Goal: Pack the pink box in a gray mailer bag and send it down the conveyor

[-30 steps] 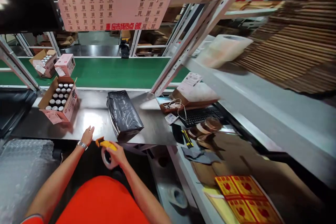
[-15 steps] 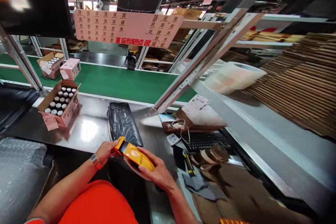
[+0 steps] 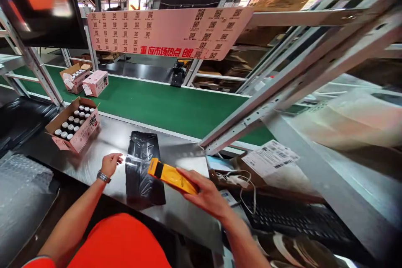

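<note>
My right hand is wrapped around a yellow tape dispenser, held above a black plastic-wrapped parcel. A strip of clear tape stretches from the dispenser's front across the parcel to my left hand. The fingers of my left hand are pinched at the tape's end, just left of the parcel. The parcel lies on the metal table, long side pointing away from me.
An open carton of white-capped bottles stands at left. A green conveyor belt runs behind, carrying two pink boxes. Bubble wrap is at lower left. A metal post, keyboard and labelled package are at right.
My left hand has moved left, away from the dispenser, with clear tape drawn out between them. The dispenser is now over the parcel. The view has swung left and closer.
</note>
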A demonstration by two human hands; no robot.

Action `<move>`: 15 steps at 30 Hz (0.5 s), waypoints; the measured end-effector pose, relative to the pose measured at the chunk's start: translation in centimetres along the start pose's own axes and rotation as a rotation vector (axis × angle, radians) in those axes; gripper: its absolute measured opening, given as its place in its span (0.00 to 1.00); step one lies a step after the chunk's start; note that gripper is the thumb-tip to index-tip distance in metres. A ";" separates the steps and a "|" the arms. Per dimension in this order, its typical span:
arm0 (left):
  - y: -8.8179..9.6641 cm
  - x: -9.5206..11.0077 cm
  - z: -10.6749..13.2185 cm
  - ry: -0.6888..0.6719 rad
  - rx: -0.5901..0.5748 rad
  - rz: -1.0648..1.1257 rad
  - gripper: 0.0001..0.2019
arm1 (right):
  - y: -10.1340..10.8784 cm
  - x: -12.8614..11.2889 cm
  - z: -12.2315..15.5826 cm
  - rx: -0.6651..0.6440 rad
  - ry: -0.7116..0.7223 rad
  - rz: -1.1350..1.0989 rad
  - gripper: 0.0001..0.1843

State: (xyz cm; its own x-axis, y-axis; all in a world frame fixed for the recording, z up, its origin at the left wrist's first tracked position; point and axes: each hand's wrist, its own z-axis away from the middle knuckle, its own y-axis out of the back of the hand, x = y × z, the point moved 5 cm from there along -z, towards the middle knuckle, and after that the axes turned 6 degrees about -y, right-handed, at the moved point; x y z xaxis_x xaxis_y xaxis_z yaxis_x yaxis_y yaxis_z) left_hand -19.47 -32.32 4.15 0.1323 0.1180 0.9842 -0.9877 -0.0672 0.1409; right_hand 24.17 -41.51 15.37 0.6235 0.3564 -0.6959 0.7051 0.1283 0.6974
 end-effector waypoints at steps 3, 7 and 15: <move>2.0 -2.0 -0.6 0.110 0.125 -0.089 0.16 | 2.9 6.5 -0.2 0.013 -0.063 0.047 0.38; -2.7 -6.4 0.6 0.279 0.140 -0.169 0.20 | -1.4 14.7 -0.4 -0.017 -0.274 -0.098 0.43; -6.3 -11.1 2.2 0.409 0.183 -0.183 0.15 | -13.7 19.0 0.6 0.081 -0.552 -0.469 0.36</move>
State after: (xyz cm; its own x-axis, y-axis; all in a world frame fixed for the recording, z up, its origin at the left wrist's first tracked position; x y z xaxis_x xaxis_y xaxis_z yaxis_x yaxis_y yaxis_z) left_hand -14.54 -35.44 -7.44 0.2231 0.5217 0.8234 -0.9156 -0.1777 0.3606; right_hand 26.58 -37.06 -7.55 0.3137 -0.2409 -0.9184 0.9495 0.0768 0.3042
